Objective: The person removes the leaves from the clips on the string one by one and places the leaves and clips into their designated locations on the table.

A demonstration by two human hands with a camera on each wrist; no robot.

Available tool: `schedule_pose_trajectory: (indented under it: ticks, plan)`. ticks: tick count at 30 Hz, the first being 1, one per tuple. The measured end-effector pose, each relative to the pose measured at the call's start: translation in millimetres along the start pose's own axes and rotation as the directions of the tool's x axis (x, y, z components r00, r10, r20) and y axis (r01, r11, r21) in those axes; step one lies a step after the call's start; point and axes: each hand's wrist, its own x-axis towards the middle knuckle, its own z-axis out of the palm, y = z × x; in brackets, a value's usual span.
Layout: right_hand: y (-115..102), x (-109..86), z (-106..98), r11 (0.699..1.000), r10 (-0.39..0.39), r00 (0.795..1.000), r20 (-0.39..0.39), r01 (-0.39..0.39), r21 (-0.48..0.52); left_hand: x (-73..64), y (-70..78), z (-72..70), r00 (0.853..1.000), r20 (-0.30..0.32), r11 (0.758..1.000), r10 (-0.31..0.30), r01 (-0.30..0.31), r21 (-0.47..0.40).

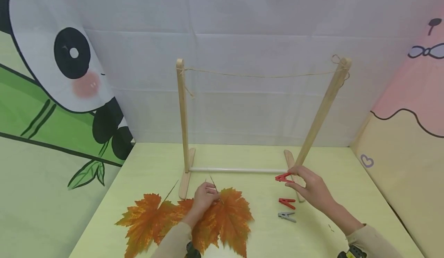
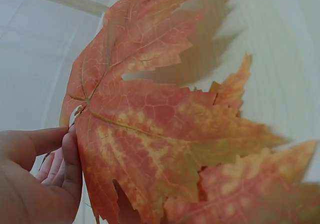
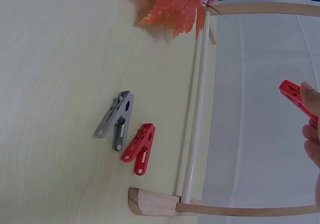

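My left hand [image 1: 204, 198] pinches the thin stem of an orange maple leaf [image 1: 234, 215] between thumb and fingers. In the left wrist view the veined leaf [image 2: 145, 119] stands up beside the fingertips. More orange leaves [image 1: 147, 215] lie to the left, partly covered by my left hand and sleeve. At the right, my right hand [image 1: 313, 190] holds a red clothespin [image 1: 283, 178] between thumb and fingers, raised above the table. Below it lie another red clothespin [image 1: 287, 203] and a grey clothespin [image 1: 287, 216], close together.
A wooden stand with a left post [image 1: 183, 115] and a leaning right post [image 1: 322, 111] is at the back. A string [image 1: 256, 76] spans their tops, and a white rod [image 1: 239, 170] joins the feet. Behind hangs a pale cloth [image 1: 256, 115].
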Motion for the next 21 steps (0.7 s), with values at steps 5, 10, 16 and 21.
schedule_pose_trajectory:
  ticks: [5, 10, 16, 21]
  plan:
    - [-3, -7.4, 1, 1.0, 0.021, 1.0, -0.006, -0.021, -0.002, 0.8, -8.0, 2.1, 0.999, -0.031, 1.0, -0.012, 0.012, -0.01]
    - [-6, -12.7, 3, 0.999, 0.03, 0.999, -0.017, -0.03, -0.015, 2.0, -16.8, 4.6, 0.998, -0.054, 1.0, -0.011, 0.01, -0.011]
    - [-9, -23.7, 11, 0.999, 0.04, 0.999, -0.024, -0.04, -0.001, 3.6, -28.2, 6.9, 0.997, -0.067, 0.999, 0.034, -0.032, 0.025]
    - [-9, -35.9, 18, 0.999, 0.05, 0.998, -0.023, -0.05, 0.012, 4.5, -31.8, 9.7, 0.994, -0.097, 0.997, 0.049, -0.044, 0.057]
